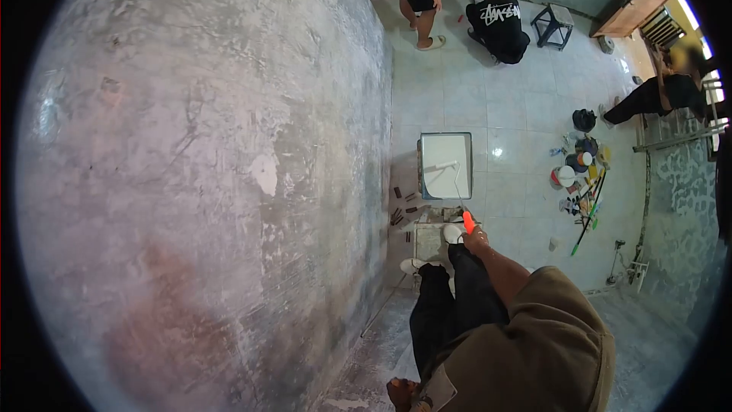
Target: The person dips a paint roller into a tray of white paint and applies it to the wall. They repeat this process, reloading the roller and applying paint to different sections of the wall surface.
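My right hand is closed round the orange handle of a paint roller. Its thin metal frame runs up into a rectangular paint tray on the floor. The roller's white head lies in the pale paint there. At the bottom edge, in shadow, my left hand hangs beside my body, close to the wall. Its fingers are too dark and cut off to read.
A rough, patchy plastered wall fills the left side. Small dark pieces lie by its foot. Paint pots, a green-tipped pole and other tools lie to the right. Several people and a stool are farther back.
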